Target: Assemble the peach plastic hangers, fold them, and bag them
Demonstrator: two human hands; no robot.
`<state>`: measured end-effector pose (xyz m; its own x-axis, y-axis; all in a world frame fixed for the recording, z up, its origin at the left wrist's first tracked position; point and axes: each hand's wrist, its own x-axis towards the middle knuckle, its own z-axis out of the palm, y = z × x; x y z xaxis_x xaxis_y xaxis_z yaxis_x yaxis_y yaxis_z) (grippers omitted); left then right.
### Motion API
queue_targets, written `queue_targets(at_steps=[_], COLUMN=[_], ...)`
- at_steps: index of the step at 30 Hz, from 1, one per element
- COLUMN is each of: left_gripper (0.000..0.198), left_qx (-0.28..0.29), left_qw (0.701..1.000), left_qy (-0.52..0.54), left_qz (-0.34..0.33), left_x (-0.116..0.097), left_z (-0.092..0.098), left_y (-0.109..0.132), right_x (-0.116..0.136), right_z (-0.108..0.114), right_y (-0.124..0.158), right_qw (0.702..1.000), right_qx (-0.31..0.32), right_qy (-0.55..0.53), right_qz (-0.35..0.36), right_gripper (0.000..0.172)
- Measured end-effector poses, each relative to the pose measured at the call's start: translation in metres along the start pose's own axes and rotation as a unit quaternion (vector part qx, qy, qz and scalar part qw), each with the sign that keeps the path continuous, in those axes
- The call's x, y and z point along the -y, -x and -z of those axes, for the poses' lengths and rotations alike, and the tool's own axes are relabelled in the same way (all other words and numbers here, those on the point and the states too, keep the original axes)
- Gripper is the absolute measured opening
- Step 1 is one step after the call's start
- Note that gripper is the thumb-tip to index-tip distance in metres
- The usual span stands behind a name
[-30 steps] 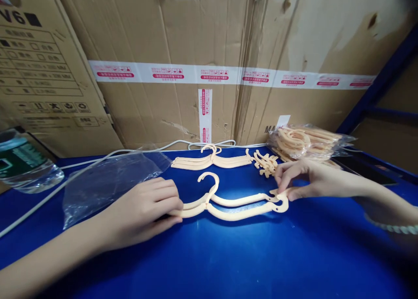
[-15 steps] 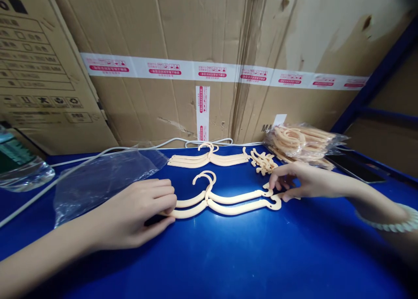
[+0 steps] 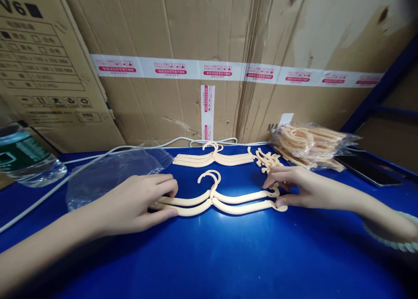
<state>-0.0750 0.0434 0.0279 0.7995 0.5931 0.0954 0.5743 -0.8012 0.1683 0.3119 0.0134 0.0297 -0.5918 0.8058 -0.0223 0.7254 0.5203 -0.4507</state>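
Note:
Two cream plastic hangers (image 3: 225, 198) lie stacked on the blue table (image 3: 228, 255), hooks pointing away from me. My left hand (image 3: 137, 203) pinches their left ends between thumb and fingers. My right hand (image 3: 294, 186) pinches their right ends the same way. A second stack of cream hangers (image 3: 214, 158) lies just behind, with a small heap of cream clips (image 3: 267, 158) to its right, close to my right fingertips.
A clear plastic bag (image 3: 111, 172) lies at the left, a water bottle (image 3: 26, 157) beyond it. A white cable (image 3: 130, 150) runs along the back. A bagged bundle of hangers (image 3: 310, 144) and a dark phone (image 3: 369, 170) sit at the right. Cardboard boxes (image 3: 209, 50) wall the back.
Both hands stay on the ends of the two hangers. The right hand's fingers have lowered and closed onto the right ends, and the hangers now lie more closely aligned.

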Motion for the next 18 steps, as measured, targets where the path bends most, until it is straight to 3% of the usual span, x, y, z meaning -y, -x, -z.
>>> queue_targets(at_steps=[4, 13, 18], left_gripper=[0.014, 0.013, 0.013], left_qx=[-0.003, -0.029, -0.054], left_qw=[1.000, 0.999, 0.998], left_qy=[0.012, 0.009, 0.007], left_qz=[0.017, 0.025, 0.015], left_x=[-0.001, -0.004, -0.005], left_z=[-0.003, -0.014, -0.018], left_y=[0.001, -0.001, -0.001], right_x=[-0.001, 0.005, 0.006], right_z=[0.001, 0.001, 0.000], right_y=[0.000, 0.003, 0.001], right_qw=[1.000, 0.999, 0.997], right_qx=[0.008, 0.002, 0.012], right_qy=[0.009, 0.048, 0.073], right_qz=[0.002, -0.011, -0.002], right_gripper=[0.024, 0.047, 0.029])
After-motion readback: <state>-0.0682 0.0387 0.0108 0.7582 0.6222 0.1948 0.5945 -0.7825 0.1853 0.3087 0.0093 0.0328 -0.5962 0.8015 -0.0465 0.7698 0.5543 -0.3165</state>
